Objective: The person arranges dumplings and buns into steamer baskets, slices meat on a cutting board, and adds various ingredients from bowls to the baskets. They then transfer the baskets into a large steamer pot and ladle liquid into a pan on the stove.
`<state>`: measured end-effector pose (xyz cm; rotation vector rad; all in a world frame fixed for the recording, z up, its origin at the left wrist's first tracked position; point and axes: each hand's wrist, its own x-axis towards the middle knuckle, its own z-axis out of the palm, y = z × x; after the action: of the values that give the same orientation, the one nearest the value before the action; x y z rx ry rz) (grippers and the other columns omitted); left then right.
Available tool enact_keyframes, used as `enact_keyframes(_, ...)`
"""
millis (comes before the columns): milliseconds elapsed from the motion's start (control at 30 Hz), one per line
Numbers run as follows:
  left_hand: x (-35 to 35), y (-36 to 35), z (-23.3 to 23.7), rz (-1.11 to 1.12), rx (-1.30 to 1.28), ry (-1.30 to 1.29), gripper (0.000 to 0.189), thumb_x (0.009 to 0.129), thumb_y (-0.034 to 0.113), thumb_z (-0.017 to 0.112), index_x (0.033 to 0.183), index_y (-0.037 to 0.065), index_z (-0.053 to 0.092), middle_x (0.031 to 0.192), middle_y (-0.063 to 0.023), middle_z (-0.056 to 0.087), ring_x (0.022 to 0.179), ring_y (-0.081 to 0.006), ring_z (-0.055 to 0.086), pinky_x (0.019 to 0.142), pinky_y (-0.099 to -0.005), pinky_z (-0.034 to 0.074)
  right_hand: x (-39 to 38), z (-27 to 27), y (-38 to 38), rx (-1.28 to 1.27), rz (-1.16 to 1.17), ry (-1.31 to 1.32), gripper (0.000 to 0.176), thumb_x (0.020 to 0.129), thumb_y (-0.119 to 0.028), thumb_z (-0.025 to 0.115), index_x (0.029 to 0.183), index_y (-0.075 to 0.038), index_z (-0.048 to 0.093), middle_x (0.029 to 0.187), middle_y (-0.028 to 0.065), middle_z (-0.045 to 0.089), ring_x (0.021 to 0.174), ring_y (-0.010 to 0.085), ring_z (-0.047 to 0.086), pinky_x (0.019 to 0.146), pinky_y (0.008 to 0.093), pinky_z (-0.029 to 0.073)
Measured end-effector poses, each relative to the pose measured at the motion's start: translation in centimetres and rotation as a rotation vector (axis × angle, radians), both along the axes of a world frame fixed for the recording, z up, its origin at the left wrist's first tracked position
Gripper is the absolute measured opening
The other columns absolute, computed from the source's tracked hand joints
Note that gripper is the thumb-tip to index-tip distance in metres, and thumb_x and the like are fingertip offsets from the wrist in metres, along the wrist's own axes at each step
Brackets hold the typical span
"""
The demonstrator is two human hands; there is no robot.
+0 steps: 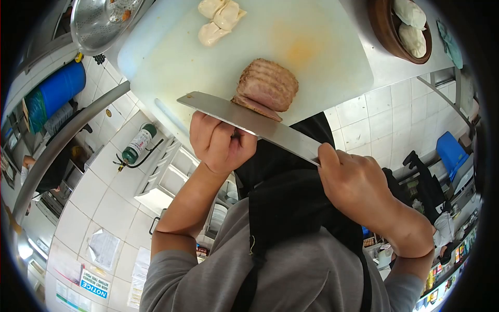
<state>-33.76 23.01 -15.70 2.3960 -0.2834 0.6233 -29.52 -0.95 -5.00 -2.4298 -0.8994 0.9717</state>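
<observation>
A long knife point(249, 118) lies across the near side of the sliced brown meat point(273, 83) on the pale cutting board point(332, 62). My right hand point(353, 182) is wrapped round the knife's handle end. My left hand point(221, 143) is closed beside the blade, its fingers curled; whatever they may grip is hidden. One thin slice point(260, 108) leans away from the meat, next to the blade. Several pale, smooth pieces point(221, 20) sit at the far side of the board.
A metal colander point(101, 26) stands at the far left. At the far right, a round brown container point(379, 31) holds white wrapped items, with a teal cloth point(450, 44) beside it. Other people are partly visible at both edges of the room.
</observation>
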Motion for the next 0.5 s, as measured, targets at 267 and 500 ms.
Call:
enact_keyframes(267,0.6,-0.1,-0.5,0.032,-0.034,-0.032,0.021,0.060,-0.003,0.064,0.080,0.002,0.060,0.089,-0.0106,0.061,0.077,-0.0323,0.061,0.065,-0.0375,0.051,-0.4,-0.2,-0.9,-0.045,-0.029,0.068,0.014,0.086,-0.007,0.058,0.084,-0.005,0.044,0.060,0.0085,0.056,0.049,0.0255,0.062,0.042,0.0358,0.049)
enact_keyframes(500,0.8,-0.3,-0.5,0.018,-0.021,-0.016,0.020,0.061,-0.002,0.064,0.080,0.001,0.059,0.090,-0.0106,0.062,0.079,-0.0323,0.062,0.065,-0.0364,0.051,-1.6,1.4,-3.4,-0.088,-0.065,0.098,0.014,0.088,-0.007,0.057,0.083,-0.005,0.045,0.058,0.0087,0.055,0.048,0.0258,0.062,0.042,0.0360,0.049)
